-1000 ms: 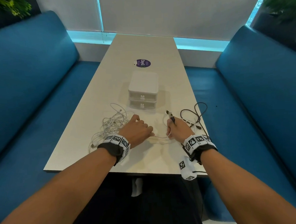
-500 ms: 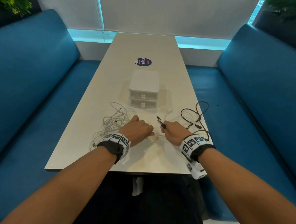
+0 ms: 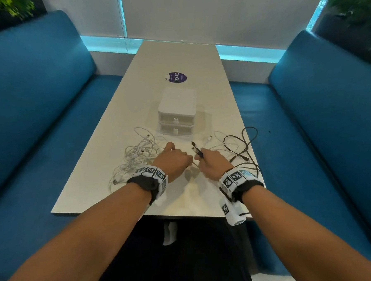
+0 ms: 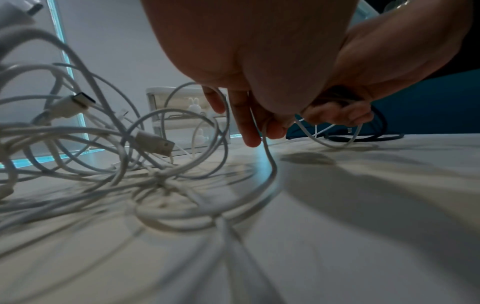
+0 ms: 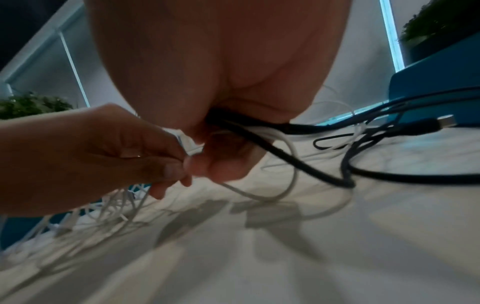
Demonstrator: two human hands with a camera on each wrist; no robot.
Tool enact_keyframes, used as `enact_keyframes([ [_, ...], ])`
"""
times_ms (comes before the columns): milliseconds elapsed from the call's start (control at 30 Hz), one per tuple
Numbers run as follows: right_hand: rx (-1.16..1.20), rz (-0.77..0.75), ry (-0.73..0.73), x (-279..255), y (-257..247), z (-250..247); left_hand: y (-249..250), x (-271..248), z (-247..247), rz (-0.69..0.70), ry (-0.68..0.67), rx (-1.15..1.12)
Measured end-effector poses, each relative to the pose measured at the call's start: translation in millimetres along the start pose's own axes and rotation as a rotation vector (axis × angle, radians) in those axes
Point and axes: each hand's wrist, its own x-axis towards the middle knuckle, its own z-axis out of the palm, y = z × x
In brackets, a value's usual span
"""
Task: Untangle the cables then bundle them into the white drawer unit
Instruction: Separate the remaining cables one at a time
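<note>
Long pale table (image 3: pixel 175 55) in a booth, blue bench seats (image 3: pixel 34 94) on both sides, white wall with cyan light strip behind, plants in the top corners. Round purple sticker (image 3: pixel 177 77) on the tabletop past the white drawer unit (image 3: pixel 177 112).

Drawer unit sits mid-table, 2 drawers stacked, both closed, small rabbit-shaped knobs facing me. White cable tangle (image 3: pixel 138 155) is a loose messy pile with USB plugs sticking out, lying near the unit's front left corner. Black cable (image 3: pixel 242 143) loops on the table to the front right of the unit, near the right edge.

My left hand (image 3: pixel 172 160) is just right of the white tangle, fingers curled, pinching a white strand that runs down into the pile. My right hand (image 3: pixel 211 163) is almost touching it, fist closed around the black cable and a white strand, 1 dark plug end (image 3: pixel 197 151) poking out toward the drawers. Both hands in front of the unit, apart from it.
</note>
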Motion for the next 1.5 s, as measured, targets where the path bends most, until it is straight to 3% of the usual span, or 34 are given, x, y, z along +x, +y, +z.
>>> enact_keyframes([
  [133, 0.180, 0.056, -0.100, 5, -8, 9, 2, 0, -3, -0.027, 0.060, 0.017],
  [267, 0.162, 0.054, -0.102, 5, -4, 9, -1, -2, 4, -0.060, 0.061, 0.010],
  [400, -0.067, 0.034, -0.044, 5, 6, 4, -8, -6, 10, -0.069, 0.026, 0.021],
  [700, -0.457, 0.194, 0.113, -2, 41, -11, -16, -11, 11, -0.066, -0.029, 0.080],
  [833, -0.357, 0.279, 0.151, -5, 57, -16, -25, -17, 12, -0.058, -0.048, 0.094],
  [1033, -0.117, 0.108, 0.266, -9, 40, -5, -8, -6, 3, -0.056, -0.072, 0.069],
  [1233, 0.076, 0.001, 0.142, -1, 12, 14, 9, 2, -5, -0.048, -0.044, 0.011],
  [1500, 0.155, 0.037, -0.025, 2, 9, 23, 6, -5, -1, -0.065, -0.026, -0.039],
])
